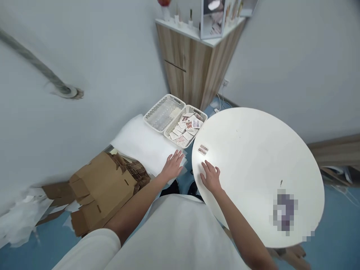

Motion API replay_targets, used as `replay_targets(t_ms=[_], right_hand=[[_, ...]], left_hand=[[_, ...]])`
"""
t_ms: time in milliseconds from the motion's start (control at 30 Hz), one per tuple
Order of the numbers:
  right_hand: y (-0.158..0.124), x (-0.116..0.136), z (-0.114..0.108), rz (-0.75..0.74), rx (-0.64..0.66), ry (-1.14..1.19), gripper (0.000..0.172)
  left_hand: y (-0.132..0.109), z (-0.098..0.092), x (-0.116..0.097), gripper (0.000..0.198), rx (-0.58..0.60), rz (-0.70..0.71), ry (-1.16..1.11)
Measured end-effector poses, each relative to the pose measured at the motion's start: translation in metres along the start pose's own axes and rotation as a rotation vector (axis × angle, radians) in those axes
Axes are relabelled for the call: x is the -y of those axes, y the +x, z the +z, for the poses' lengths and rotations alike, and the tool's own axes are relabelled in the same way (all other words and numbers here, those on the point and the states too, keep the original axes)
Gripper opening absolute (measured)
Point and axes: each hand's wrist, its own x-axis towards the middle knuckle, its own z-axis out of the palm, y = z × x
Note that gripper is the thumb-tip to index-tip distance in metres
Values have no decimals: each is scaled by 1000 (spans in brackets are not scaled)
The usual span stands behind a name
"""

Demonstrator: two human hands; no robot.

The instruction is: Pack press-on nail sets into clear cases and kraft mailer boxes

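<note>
My left hand point(172, 167) is open, fingers stretched, over the edge of a stack of white sheets point(143, 144) that look like packing foam. It holds nothing; whether it touches the sheets I cannot tell. My right hand point(210, 178) is also open and bare, at the left side of a round white table point(253, 157). Just beyond its fingertips lies a small card point(203, 149) with two rows of reddish oval pieces, like false nails. Past my left hand, a white basket point(194, 144) holds many similar cards point(187, 127).
A second basket point(153, 125) holds clear plastic trays point(164, 114). Flattened brown cardboard boxes point(104, 187) are stacked at the left. A wooden cabinet point(191, 60) stands in the corner, with a framed picture point(213, 18) on top. A blurred purplish item point(287, 210) lies on the table's right.
</note>
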Motion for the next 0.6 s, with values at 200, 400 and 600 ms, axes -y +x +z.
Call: replay_targets(t_ms=[200,400,600], right_hand=[[50,39,-13,-128,20,122,48],[124,95,-25,-217,56,14,40],[195,113,-36,-214,37,-43,46]], left_hand=[[-14,-30,51,53,-92,-75,-15],[-4,-52,104,53,-57,-161,-120],[41,-75,139,45,-43,-117,-133]])
